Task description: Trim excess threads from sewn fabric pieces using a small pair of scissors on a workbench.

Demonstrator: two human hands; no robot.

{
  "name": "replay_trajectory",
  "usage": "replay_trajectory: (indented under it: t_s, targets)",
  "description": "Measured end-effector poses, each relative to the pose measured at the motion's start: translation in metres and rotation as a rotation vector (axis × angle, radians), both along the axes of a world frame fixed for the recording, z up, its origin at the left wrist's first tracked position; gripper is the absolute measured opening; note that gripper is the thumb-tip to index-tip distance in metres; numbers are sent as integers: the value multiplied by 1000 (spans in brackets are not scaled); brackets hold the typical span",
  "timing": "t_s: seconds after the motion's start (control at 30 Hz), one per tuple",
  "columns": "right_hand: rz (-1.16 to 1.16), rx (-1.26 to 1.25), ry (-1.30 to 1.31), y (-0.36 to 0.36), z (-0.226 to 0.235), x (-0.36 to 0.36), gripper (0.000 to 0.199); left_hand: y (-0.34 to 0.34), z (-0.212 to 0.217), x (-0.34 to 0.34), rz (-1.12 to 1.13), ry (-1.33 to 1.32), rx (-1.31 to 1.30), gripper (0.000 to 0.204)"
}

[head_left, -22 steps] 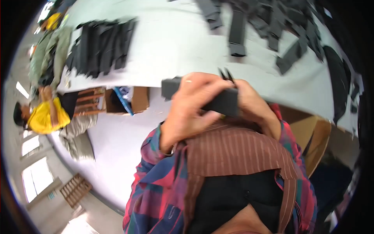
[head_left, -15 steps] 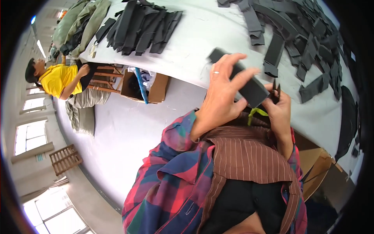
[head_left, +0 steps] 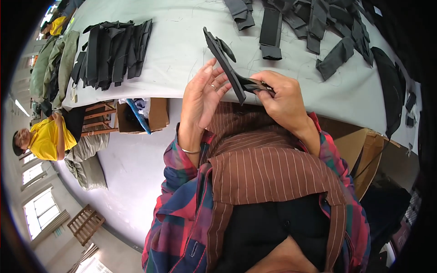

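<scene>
A black fabric strip [head_left: 225,65] is held up in front of me, above the near edge of the table, tilted and seen nearly edge-on. A small loose flap hangs off its far part. My right hand [head_left: 284,98] is closed around gathered black cloth at the strip's near side. Dark thread snips [head_left: 264,86] with pointed tips lie in that same grip, partly hidden by the fingers. On the strip's left is my left hand [head_left: 200,93], palm turned toward it, fingers stretched out. Its fingertips are close to the strip; whether they touch is unclear.
Finished-looking black strips lie in a row [head_left: 116,54] on the white table [head_left: 182,50]. Several loose strips [head_left: 271,32] are scattered at the far right. Left, below the table edge, stands a cardboard box [head_left: 159,113]; a person in yellow [head_left: 52,139] is beyond it.
The strip has turned from its broad face to nearly edge-on. My left hand has let go of it and spread its fingers. The whole view has shifted, with the table lying differently.
</scene>
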State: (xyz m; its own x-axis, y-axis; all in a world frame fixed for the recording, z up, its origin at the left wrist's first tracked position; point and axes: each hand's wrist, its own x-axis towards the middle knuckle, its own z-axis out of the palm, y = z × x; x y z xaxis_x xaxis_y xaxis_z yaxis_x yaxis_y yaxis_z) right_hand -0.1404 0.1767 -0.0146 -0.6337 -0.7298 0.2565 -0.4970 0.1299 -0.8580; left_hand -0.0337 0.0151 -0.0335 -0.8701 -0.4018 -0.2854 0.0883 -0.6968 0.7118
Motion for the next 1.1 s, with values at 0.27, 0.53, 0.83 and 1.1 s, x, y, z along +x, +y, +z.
replay_trajectory:
  t_s: [0.27,0.53,0.83,1.1]
  targets:
    - [-19,-8,118,2,-11,0,20,3,-3,-15,153,-194,-124,40]
    - [-191,32,203,0,-22,-3,20,9,-13,-18,244,-138,-2,32]
    - [-226,60,177,1,-18,-5,20,14,-6,-18,332,-124,144,37]
    - [-179,56,67,2,-17,-2,21,4,-7,-12,194,-111,168,29]
